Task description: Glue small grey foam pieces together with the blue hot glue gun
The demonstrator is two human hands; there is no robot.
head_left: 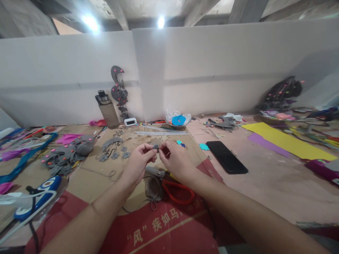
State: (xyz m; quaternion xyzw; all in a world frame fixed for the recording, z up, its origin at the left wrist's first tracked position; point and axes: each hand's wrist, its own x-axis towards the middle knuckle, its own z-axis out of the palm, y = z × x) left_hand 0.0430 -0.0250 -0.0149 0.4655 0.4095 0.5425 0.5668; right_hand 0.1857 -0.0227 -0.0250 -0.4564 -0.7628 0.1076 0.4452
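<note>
My left hand [140, 160] pinches a small dark grey felt piece [156, 146] between thumb and fingers, above the cardboard. Close against it, my right hand [176, 158] is closed in a pinch at the piece's right side; what lies in its fingertips is too small to make out. Below my hands lie scissors with red handles [178, 192], partly covered by my right hand, and a loose bundle of grey cord [153, 190]. Left of my left hand rests a grey felt arc with hanging flower shapes [113, 146].
A black phone [227, 157] lies right of my hands, near a turquoise felt flower [203, 146]. Grey felt pieces with pink pins [69, 153] are heaped at left, by a blue-and-white object [38, 197]. A bottle [108, 111], small clock [130, 122] and bowl [178, 121] stand along the white wall.
</note>
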